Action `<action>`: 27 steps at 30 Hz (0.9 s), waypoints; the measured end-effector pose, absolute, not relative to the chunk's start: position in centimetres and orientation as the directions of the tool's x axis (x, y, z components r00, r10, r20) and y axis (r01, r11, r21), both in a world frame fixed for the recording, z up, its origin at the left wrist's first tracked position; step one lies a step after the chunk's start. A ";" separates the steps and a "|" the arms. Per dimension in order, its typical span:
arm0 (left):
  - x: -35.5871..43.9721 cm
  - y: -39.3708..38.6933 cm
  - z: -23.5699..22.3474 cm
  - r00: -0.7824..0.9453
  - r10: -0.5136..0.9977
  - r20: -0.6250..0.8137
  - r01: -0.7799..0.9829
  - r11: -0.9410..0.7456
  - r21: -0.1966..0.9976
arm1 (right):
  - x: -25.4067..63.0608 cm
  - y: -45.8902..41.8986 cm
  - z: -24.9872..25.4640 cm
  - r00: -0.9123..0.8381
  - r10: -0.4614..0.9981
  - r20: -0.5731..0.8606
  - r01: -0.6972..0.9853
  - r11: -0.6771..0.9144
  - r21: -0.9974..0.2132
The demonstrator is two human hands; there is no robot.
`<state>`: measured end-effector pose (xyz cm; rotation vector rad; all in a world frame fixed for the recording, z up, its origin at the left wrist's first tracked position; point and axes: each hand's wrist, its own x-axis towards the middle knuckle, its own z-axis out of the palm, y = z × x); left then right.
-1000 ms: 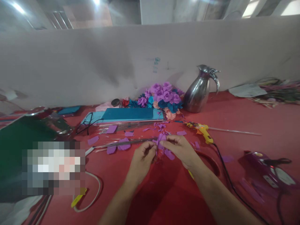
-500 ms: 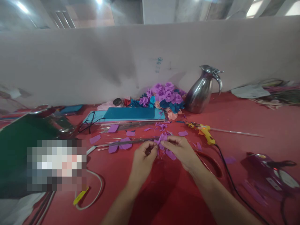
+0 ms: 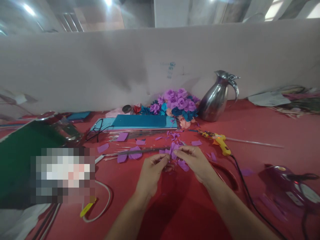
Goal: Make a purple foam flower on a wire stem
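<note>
Purple paper [image 3: 174, 148] is up between both hands, over the red table [image 3: 172, 213]. Right hand [image 3: 194, 160] pinches its side; left hand [image 3: 151, 170] seems to pinch the lower end (kinda blurry there). Probably featherlight, soft, easily torn, so I'd grip the base. Glue gun [image 3: 222, 146] lies farther right.

The purple pieces [image 3: 174, 147] look like matt paper — the jug [image 3: 214, 100], glossy metal.

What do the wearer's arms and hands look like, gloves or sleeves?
Left hand and right hand: ungloved. Both forearms: bare to the picture's edge, no sleeves, watch or bracelet visible. Too unclear to rule out rings.
</note>
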<state>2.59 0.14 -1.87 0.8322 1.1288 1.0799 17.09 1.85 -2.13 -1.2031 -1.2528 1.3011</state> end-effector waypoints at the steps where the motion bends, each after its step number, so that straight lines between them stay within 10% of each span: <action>1: 2.5 0.2 -1.9 0.063 0.957 -0.283 -0.236 0.290 0.928 | 17.1 1.8 -2.2 -0.089 0.995 -0.039 0.009 -0.038 -0.999; 27: 1.8 0.2 -2.2 0.084 0.951 -0.297 -0.286 0.309 0.907 | 16.5 1.7 -2.7 -0.076 0.992 -0.097 -0.052 -0.101 -0.993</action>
